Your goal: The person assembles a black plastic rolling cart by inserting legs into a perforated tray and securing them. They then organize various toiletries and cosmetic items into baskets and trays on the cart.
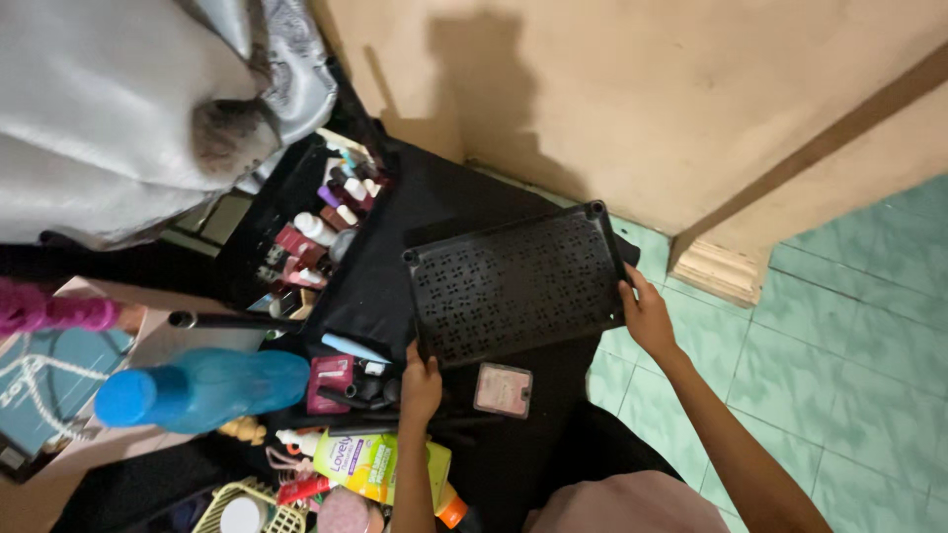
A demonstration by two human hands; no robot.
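I hold a black perforated plastic shelf panel (515, 283) with both hands, tilted above a dark rack. My left hand (421, 383) grips its near left edge. My right hand (647, 316) grips its right edge. Beneath the panel lie a small pink compact (503, 389), a dark pink box (330, 383) and several dark tubes. Behind it, a black tray (259, 229) is filled with several small cosmetic bottles and lipsticks.
A blue bottle (202, 389) lies on its side at left over a book. A yellow-green pouch (380, 462) and a pale basket (249, 506) sit at the bottom. Grey cloth (118, 109) hangs at upper left. Beige wall behind, green tiled floor (849, 336) at right.
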